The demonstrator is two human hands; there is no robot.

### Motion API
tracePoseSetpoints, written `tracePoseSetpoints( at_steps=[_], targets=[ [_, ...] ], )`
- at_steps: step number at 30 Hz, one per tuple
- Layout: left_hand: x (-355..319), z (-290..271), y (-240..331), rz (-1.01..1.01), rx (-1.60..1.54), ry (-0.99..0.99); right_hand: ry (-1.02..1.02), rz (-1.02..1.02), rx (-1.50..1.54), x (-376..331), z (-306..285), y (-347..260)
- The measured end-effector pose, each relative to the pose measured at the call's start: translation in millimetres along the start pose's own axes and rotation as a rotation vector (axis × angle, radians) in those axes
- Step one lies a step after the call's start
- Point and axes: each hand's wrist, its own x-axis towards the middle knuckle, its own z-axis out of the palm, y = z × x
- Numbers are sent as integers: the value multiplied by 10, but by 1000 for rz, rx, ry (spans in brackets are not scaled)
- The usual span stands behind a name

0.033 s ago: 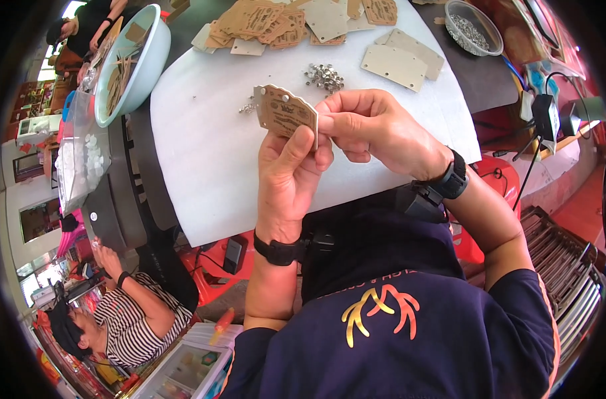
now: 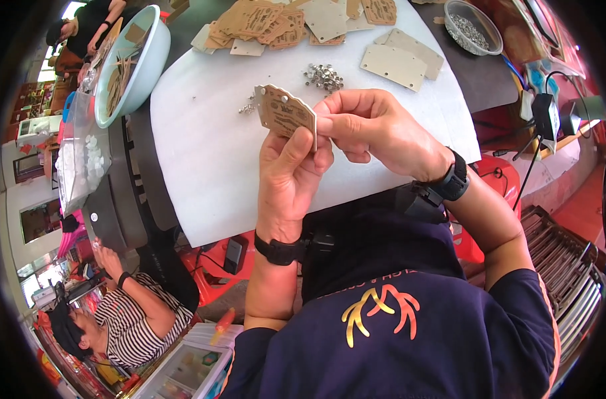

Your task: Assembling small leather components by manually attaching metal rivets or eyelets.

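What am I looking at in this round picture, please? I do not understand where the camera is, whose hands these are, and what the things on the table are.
The camera sits on a person's head and looks down, so the edges bend. The two forearms coming from below are that person's own. The left hand holds up a small brown card tag; the right hand pinches the tag's right edge. Under them lies a white sheet on a table. On it are a little heap of small metal pieces, more brown tags in a pile and two blank pieces. A clear bowl and a pale blue basin stand at the sides. Another person in a striped shirt sits lower left.
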Motion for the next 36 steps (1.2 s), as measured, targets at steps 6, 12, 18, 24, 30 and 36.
tracePoseSetpoints(
  at_steps=[6, 12, 18, 24, 30, 36],
  targets=[
    [23, 24, -15, 12, -93, -101, 101, -82, -188, -115, 127, -105],
    [21, 64, -32, 22, -60, -53, 108, -108, -187, -142, 129, -98],
    [52, -19, -114, -15, -606, -371, -22, -154, -8, -185, 241, -101],
    [101, -21, -131, -44, -817, -534, -36, -399, 41, -247, 430, -51],
    [-37, -56, -147, -106, -831, -294, 163, -855, -586, -148, 475, 30],
    [-76, -184, -220, -8, -578, -367, 170, -866, -639, -156, 515, 40]
  ],
)
